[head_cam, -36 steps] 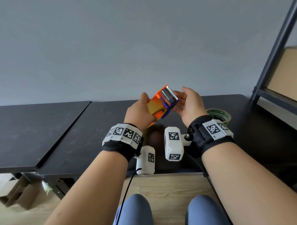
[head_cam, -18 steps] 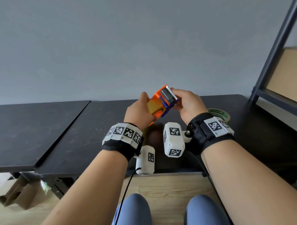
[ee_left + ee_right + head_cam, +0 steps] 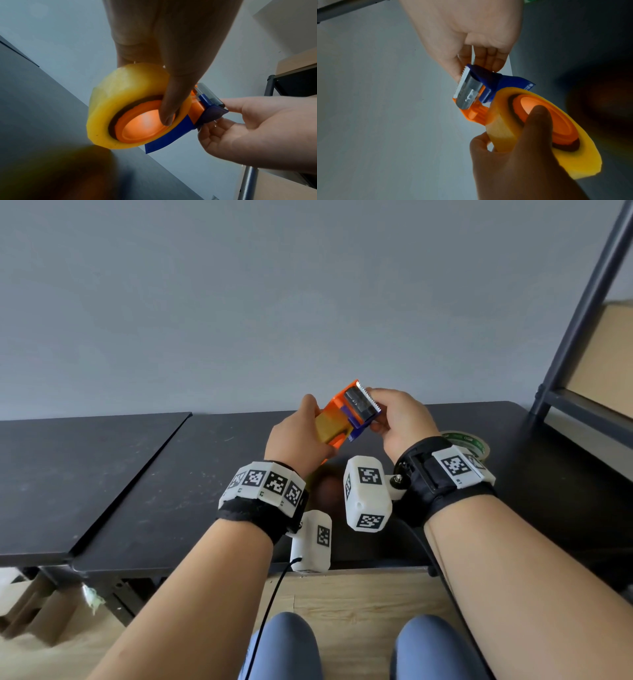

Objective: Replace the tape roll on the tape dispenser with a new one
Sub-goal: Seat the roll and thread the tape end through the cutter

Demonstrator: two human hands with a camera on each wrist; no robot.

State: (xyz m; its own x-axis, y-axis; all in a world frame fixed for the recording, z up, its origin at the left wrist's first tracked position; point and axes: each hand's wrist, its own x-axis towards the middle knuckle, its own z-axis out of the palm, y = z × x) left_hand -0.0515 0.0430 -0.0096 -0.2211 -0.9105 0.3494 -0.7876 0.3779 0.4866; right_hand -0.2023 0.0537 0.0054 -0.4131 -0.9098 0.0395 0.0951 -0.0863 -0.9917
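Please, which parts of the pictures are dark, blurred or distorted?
Head view: evenly lit, shelf post leans from wide-angle distortion. Left wrist view: hub glows backlit, blurred yellow-brown smear bottom left. Right wrist view: left hand in deep shadow, right edge dark.

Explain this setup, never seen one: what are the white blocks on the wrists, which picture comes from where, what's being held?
No robot: a person with cameras. The wide picture is from the head, the other two from the white wrist cameras. The left hand grips the yellow tape roll, still on the orange tape dispenser, one finger on its hub. The right hand pinches the blue cutter end. A green-printed tape roll lies on the black table.
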